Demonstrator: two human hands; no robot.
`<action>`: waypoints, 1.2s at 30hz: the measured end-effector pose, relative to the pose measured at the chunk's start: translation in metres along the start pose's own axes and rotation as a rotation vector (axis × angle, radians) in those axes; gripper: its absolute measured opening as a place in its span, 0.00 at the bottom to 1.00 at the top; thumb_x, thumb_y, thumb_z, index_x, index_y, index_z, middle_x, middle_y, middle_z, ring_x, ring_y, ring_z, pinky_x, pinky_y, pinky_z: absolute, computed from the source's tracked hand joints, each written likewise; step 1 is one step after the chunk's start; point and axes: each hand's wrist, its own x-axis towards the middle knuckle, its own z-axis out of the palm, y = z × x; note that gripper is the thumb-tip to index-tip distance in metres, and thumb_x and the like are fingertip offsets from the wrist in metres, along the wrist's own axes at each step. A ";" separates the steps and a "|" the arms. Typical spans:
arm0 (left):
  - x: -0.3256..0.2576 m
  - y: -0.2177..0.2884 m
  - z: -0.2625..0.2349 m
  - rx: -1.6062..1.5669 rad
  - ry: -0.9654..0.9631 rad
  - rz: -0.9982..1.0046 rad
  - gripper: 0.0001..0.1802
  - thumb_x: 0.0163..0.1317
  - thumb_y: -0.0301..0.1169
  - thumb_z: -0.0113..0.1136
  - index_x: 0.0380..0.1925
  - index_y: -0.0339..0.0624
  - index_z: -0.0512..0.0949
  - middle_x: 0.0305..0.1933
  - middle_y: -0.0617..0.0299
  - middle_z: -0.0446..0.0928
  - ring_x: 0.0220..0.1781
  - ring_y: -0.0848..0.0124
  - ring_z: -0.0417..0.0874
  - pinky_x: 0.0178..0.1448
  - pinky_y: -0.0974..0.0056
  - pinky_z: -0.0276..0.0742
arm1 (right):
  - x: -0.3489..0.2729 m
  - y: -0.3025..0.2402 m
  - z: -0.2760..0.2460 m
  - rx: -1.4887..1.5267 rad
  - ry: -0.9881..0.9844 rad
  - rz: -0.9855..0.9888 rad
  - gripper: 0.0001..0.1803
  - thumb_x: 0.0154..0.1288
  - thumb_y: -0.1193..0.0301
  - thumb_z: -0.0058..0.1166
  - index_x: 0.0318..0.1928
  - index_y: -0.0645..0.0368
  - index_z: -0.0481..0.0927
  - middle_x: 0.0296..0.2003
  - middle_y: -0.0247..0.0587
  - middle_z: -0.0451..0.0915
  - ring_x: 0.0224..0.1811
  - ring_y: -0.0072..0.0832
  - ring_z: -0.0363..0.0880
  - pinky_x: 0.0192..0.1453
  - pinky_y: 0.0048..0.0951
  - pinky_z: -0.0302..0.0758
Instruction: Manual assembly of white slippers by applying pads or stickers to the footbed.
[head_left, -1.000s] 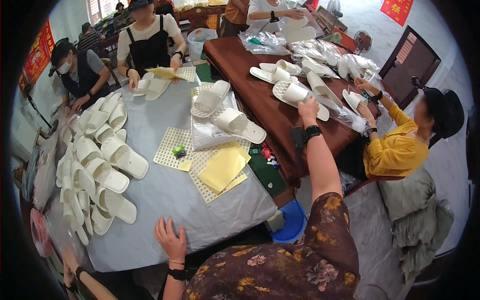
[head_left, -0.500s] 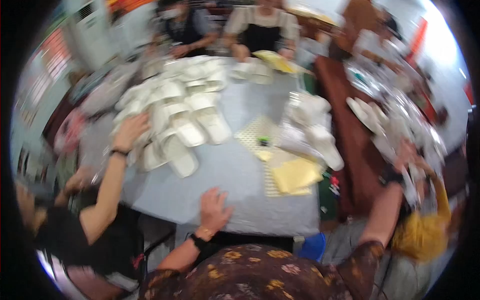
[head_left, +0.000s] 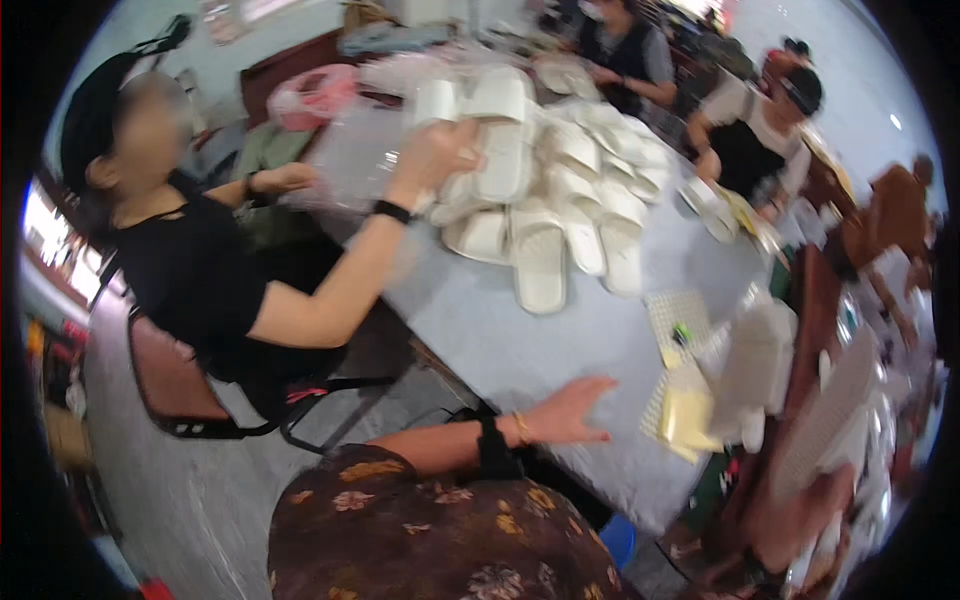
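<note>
My left hand is stretched out over the near edge of the grey table, fingers apart and nothing in it. At the lower right, my right hand is smeared by motion. It appears to grip a pale slipper, whose textured sole shows; the fingers are mostly hidden. Between my hands lie yellow sheets on dotted paper, with a small green-and-black item on top. Beside them are pale slippers in clear plastic.
White slippers are heaped on the table's far left part. A person in black sits at the left, one hand on the heap. Two more people work across the table. A brown bench and plastic-wrapped goods stand at the right.
My view has swung left, so the table and heap appear farther right. The pale slipper now shows by my right hand. The left neighbour's hand is at a slipper on the heap.
</note>
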 end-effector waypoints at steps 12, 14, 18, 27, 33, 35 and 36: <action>-0.006 -0.035 -0.008 -1.010 0.331 -0.397 0.50 0.65 0.31 0.64 0.76 0.35 0.39 0.75 0.44 0.54 0.70 0.64 0.65 0.70 0.60 0.66 | -0.078 -0.061 0.156 1.100 -0.618 0.789 0.22 0.70 0.76 0.48 0.62 0.70 0.69 0.55 0.48 0.79 0.57 0.34 0.78 0.65 0.37 0.71; -0.004 -0.024 -0.017 -0.994 0.444 -0.499 0.50 0.68 0.35 0.62 0.76 0.35 0.37 0.75 0.46 0.55 0.68 0.66 0.66 0.69 0.61 0.66 | -0.087 -0.062 0.161 1.087 -0.612 0.802 0.22 0.70 0.76 0.48 0.63 0.71 0.69 0.55 0.47 0.79 0.57 0.34 0.78 0.64 0.36 0.71; -0.006 -0.021 -0.024 -1.091 0.383 -0.470 0.48 0.71 0.43 0.57 0.76 0.36 0.37 0.76 0.51 0.56 0.69 0.67 0.66 0.68 0.62 0.66 | -0.110 -0.054 0.172 0.967 -0.707 0.768 0.22 0.70 0.76 0.49 0.63 0.68 0.70 0.55 0.43 0.78 0.57 0.29 0.77 0.62 0.31 0.72; -0.024 -0.003 -0.036 -1.331 0.324 -0.639 0.31 0.76 0.55 0.35 0.68 0.48 0.65 0.65 0.62 0.72 0.64 0.69 0.74 0.62 0.57 0.75 | -0.163 -0.039 0.209 0.319 -1.156 0.389 0.27 0.61 0.72 0.63 0.59 0.67 0.70 0.53 0.52 0.78 0.55 0.40 0.78 0.59 0.37 0.75; -0.004 0.028 -0.029 -1.260 0.169 -0.521 0.28 0.77 0.50 0.41 0.70 0.48 0.64 0.68 0.63 0.68 0.65 0.68 0.73 0.60 0.55 0.78 | -0.167 -0.014 0.207 0.099 -0.879 0.064 0.24 0.55 0.74 0.64 0.53 0.63 0.78 0.48 0.54 0.80 0.51 0.48 0.79 0.55 0.40 0.75; 0.004 0.012 -0.025 -1.109 0.193 -0.409 0.28 0.75 0.45 0.48 0.69 0.46 0.64 0.67 0.61 0.69 0.63 0.67 0.74 0.62 0.54 0.75 | -0.144 -0.028 0.194 0.045 -0.878 0.101 0.22 0.54 0.75 0.63 0.51 0.66 0.79 0.42 0.52 0.82 0.46 0.42 0.82 0.48 0.37 0.78; 0.011 0.000 -0.016 -1.097 0.231 -0.402 0.28 0.75 0.45 0.48 0.69 0.46 0.64 0.67 0.61 0.69 0.63 0.67 0.74 0.62 0.54 0.75 | -0.136 -0.023 0.190 0.067 -0.860 0.148 0.20 0.53 0.76 0.64 0.48 0.68 0.79 0.39 0.51 0.83 0.41 0.38 0.82 0.43 0.35 0.78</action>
